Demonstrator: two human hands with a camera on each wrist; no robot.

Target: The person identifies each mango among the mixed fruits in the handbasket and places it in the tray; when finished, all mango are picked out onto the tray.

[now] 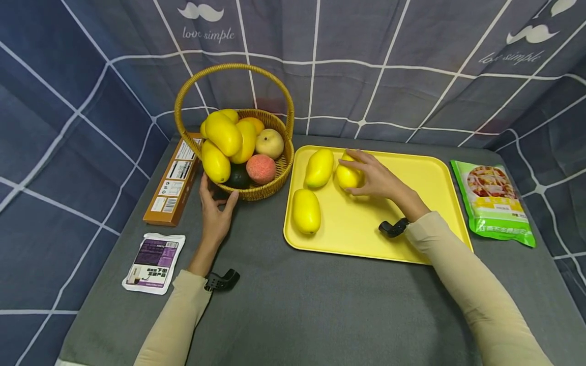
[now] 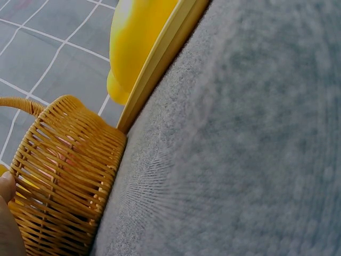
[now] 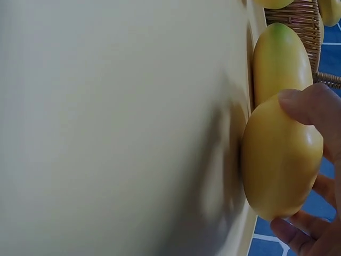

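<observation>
On the yellow tray (image 1: 412,175), my right hand (image 1: 377,178) grips a yellow mango (image 1: 347,175), thumb on one side and fingers on the other. The right wrist view shows the same mango (image 3: 279,165) with the thumb on its top. A second mango (image 1: 320,168) lies just left of it, and a third mango (image 1: 306,212) sits near the tray's left edge. My left hand (image 1: 216,211) holds the near left side of the wicker basket (image 1: 270,191), with the thumb at the rim. Several mangoes (image 1: 223,133), a peach (image 1: 261,169), a pale round fruit (image 1: 269,144) and a dark green fruit (image 1: 238,177) fill the basket.
An orange-brown box (image 1: 171,185) stands left of the basket, with a white and purple pouch (image 1: 153,263) in front of it. Right of the tray lies a green food packet (image 1: 494,201). The basket's tall handle (image 1: 233,66) arches up before the checked curtain (image 1: 339,91).
</observation>
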